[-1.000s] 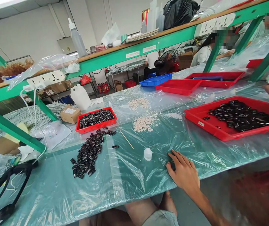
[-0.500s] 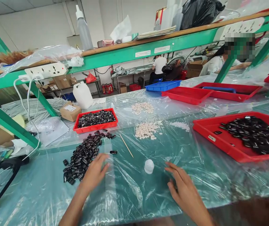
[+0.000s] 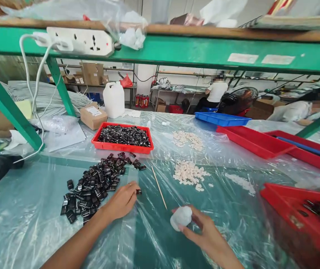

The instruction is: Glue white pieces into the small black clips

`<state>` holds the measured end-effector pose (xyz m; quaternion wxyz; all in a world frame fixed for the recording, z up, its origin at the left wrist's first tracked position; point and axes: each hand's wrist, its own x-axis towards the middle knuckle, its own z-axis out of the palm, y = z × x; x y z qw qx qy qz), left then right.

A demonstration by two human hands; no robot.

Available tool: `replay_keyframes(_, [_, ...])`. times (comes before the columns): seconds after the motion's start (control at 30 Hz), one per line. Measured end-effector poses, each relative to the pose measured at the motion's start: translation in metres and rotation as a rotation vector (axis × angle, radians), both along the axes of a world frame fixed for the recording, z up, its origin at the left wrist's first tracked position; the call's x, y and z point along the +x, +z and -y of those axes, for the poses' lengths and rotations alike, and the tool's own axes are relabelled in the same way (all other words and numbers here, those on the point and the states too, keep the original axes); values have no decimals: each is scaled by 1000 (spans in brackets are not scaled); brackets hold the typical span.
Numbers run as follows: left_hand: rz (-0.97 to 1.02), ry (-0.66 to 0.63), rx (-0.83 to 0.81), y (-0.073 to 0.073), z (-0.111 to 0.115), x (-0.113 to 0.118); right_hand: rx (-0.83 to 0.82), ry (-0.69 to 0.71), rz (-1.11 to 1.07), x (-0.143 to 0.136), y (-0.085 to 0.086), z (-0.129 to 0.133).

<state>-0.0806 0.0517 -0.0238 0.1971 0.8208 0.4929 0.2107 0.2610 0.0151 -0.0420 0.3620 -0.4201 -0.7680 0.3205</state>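
Note:
My right hand [image 3: 204, 235] holds a small white plastic bottle [image 3: 181, 217] just above the plastic-covered table. My left hand [image 3: 122, 201] rests at the right edge of a pile of small black parts [image 3: 92, 185], its fingertips on a single black part [image 3: 139, 191]. A thin wooden stick [image 3: 159, 182] lies between the two hands. Behind the pile stands a red tray [image 3: 122, 146] filled with more black parts. Two heaps of small white parts [image 3: 188, 172] lie to the right of the stick.
A second red tray [image 3: 294, 209] of black parts sits at the right edge. Empty red and blue trays [image 3: 221, 118] lie further back. A green shelf beam [image 3: 176, 52] with a power strip [image 3: 78, 39] crosses overhead. Other people sit at benches behind.
My right hand has picked up the white bottle from the table. My left hand came into view and reached the single black part. The view has tilted down and left.

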Motion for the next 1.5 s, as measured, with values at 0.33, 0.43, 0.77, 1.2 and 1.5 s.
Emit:
replay_keyframes(0.33, [260, 67, -63, 13, 12, 7, 98, 51, -172, -79, 2, -57])
replay_keyframes(0.43, [280, 80, -55, 12, 14, 9, 195, 33, -143, -77, 3, -50])
replay_keyframes(0.77, [325, 112, 26, 3, 14, 11, 406, -9, -8, -66, 7, -39])
replay_keyframes(1.2, [234, 21, 62, 7, 14, 8, 545, -31, 240, -43, -13, -32])
replay_keyframes(1.5, [259, 29, 85, -2, 13, 15, 661, -115, 260, -53, -4, -24])
